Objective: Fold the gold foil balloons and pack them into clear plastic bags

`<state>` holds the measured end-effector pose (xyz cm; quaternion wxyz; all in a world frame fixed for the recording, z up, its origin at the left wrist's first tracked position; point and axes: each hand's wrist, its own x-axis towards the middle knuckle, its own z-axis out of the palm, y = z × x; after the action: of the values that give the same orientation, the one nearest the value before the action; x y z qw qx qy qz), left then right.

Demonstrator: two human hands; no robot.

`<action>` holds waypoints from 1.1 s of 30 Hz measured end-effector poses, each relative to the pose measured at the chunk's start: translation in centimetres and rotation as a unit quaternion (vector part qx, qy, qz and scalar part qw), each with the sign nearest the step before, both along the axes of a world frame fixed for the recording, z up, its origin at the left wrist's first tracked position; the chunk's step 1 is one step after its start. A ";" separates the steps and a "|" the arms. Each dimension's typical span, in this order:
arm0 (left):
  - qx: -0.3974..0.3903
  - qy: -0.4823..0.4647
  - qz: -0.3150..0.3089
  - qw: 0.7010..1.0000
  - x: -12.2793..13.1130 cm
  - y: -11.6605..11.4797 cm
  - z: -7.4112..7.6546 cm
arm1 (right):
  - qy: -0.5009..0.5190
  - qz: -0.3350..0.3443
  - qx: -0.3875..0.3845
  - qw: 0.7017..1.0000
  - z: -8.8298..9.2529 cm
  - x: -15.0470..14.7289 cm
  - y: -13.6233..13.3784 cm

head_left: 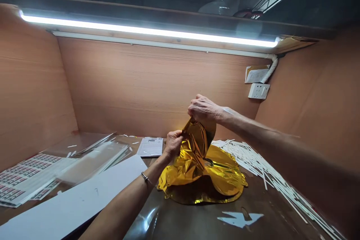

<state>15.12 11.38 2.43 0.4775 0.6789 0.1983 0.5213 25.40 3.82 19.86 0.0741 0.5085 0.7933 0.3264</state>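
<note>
A shiny gold foil balloon (194, 189), flat and uninflated, lies crumpled on the table in front of me, its upper part lifted off the surface. My right hand (204, 108) is closed on the raised top edge of the foil. Lower and to the left, my left hand (173, 144) pinches the same raised part near its left edge. The two hands are close together, with the foil folded between them. Whether the lower foil is one piece or several layers, I cannot tell.
Many thin white sticks (260, 163) are heaped on the right. White card (84, 195), clear plastic sleeves (95, 161) and printed label sheets (28, 176) lie on the left. A white paper scrap (240, 218) is near the front. A wooden panel (140, 90) closes the back.
</note>
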 end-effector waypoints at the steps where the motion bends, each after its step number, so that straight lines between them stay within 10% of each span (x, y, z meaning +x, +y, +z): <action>1: 0.004 0.001 0.010 1.000 -0.7 0.5 0.1 | 0.000 0.007 0.011 1.000 0.9 -0.5 0.0; 11: 0.064 0.034 0.069 0.995 -5.7 1.4 2.7 | 0.077 -0.017 0.119 0.990 8.4 -3.2 -4.7; 19: 0.216 0.205 0.240 0.924 -4.3 -6.0 -0.3 | 0.044 -0.043 0.135 0.989 8.3 -3.1 -7.1; 24: 0.162 0.406 0.237 0.868 -3.3 -5.5 -1.5 | 0.020 -0.062 0.127 0.990 7.9 -1.6 -9.2; 28: 0.134 0.408 0.252 0.867 -5.9 -1.6 -1.4 | 0.020 0.049 0.167 0.985 0.9 1.3 -14.0; 33: 0.035 0.334 0.323 0.885 -9.2 0.2 -3.7 | 0.142 0.131 0.163 0.968 -18.4 2.3 -20.1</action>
<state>5.93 11.57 -1.31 0.1641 0.7277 0.5355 0.3958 27.65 -16.28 1.44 -0.1668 0.4466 0.7916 0.3822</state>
